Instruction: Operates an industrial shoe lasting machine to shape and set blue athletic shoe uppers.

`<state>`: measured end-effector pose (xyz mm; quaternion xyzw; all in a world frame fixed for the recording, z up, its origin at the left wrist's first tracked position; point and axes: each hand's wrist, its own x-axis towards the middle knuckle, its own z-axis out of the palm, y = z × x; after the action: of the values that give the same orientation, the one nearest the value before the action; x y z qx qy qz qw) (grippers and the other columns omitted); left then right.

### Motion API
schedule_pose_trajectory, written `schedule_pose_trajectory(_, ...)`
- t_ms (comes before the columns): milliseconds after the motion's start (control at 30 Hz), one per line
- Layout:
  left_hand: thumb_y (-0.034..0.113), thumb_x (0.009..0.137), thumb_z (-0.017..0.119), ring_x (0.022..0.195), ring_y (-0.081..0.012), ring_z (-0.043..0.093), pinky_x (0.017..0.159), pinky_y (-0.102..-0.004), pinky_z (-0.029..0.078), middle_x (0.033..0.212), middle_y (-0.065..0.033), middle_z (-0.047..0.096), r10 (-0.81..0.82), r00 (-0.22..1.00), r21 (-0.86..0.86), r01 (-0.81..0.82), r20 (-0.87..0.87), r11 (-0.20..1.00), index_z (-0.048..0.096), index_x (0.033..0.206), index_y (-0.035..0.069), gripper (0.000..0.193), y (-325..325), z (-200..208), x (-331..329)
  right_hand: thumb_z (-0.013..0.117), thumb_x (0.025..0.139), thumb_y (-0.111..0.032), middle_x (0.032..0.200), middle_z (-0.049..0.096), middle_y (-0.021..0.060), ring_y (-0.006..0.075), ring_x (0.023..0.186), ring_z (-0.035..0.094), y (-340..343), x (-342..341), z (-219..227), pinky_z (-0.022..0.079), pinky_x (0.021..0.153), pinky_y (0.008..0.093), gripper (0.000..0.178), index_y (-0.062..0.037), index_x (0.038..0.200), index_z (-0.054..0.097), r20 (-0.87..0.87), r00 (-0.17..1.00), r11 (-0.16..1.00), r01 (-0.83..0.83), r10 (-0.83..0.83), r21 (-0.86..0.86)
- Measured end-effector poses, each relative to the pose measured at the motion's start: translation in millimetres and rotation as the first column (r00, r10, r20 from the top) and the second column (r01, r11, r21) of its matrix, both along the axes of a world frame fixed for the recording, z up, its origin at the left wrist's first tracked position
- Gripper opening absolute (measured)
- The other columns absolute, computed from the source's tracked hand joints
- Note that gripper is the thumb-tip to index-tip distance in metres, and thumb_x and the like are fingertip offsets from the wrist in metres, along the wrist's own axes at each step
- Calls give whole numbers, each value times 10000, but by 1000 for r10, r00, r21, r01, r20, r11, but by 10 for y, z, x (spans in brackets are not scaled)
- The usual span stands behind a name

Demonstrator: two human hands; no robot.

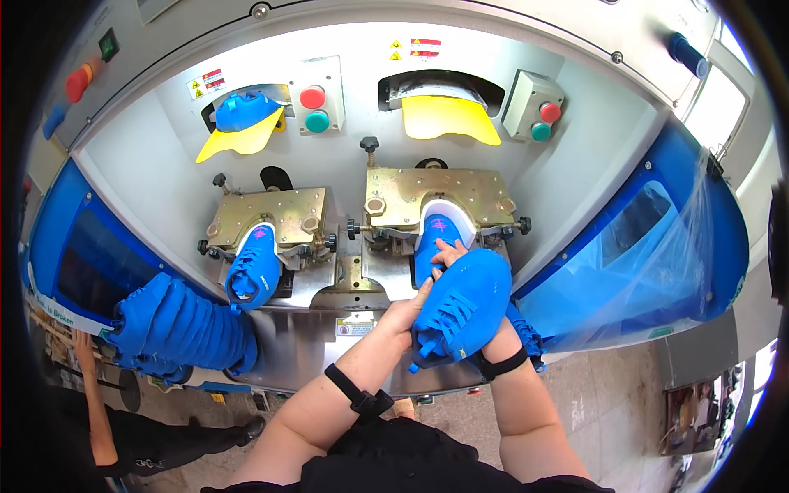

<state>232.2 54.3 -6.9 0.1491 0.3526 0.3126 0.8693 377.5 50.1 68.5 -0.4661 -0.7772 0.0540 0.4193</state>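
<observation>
One upper [472, 301] held, left grip [405, 318] seemingly closed

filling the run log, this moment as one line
left hand: holding blue upper | right hand: partly behind it | fixtures: both loaded

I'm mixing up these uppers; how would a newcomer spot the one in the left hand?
In the white bay, find the right-hand brass-coloured clamp. Below it, the left hand holds a laced blue upper. It's neither clamped nor piled.

Black top [394, 462] — black straps [359, 400] round both forearms [306, 427]
</observation>
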Motion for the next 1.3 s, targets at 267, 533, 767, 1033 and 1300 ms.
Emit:
schedule_pose_trajectory(267, 483, 894, 634, 1017, -228, 653, 871, -387, 550, 1178, -174, 639, 23, 987, 34, -18, -156, 999, 542, 1220, -90, 666, -85, 169, 40, 608, 857, -55, 1076, 661, 177, 315, 1191, 566, 52, 89, -266, 317, 1122, 486, 114, -21, 964, 589, 46, 999, 998, 7, -10, 56)
schedule_pose_trajectory(533, 546, 857, 666, 924, -233, 664, 801, -363, 554, 1104, -209, 653, 38, 975, 103, -16, -217, 995, 544, 1143, -189, 798, -43, -76, -11, 605, 861, -46, 1110, 647, 157, 320, 1222, 544, -46, -36, -221, 326, 1122, 494, 117, -17, 974, 593, 99, 994, 996, 30, -38, 81)
schedule_pose_trajectory(767, 576, 898, 583, 1069, -252, 632, 950, -405, 507, 1225, -154, 630, -10, 984, -6, 11, 178, 1000, 530, 1286, -21, 714, -146, 387, -502, 594, 873, -41, 1207, 611, 167, 315, 1231, 531, -180, 26, -457, 366, 1080, 462, 186, -2, 1052, 568, -110, 969, 974, 215, -222, -74)
schedule_pose_trajectory(1033, 525, 946, 519, 1173, -274, 568, 1020, -464, 456, 1320, -132, 563, 348, 900, 148, -394, 261, 907, 442, 1376, 33, 657, -46, 558, -1189, 753, 740, -25, 1085, 640, 131, 277, 942, 639, -1034, -943, 62, 532, 763, 369, 408, -79, 1115, 603, -15, 1000, 967, -10, 14, 256)
schedule_pose_trajectory(1300, 468, 997, 481, 943, -174, 574, 804, -345, 451, 934, -16, 593, 309, 941, 280, -337, 142, 899, 602, 1196, 103, 433, -363, 1012, -1509, 767, 699, 9, 911, 596, 160, 368, 818, 609, -487, -832, 857, 494, 693, 391, 349, -58, 989, 585, 4, 989, 903, 132, -146, 408)
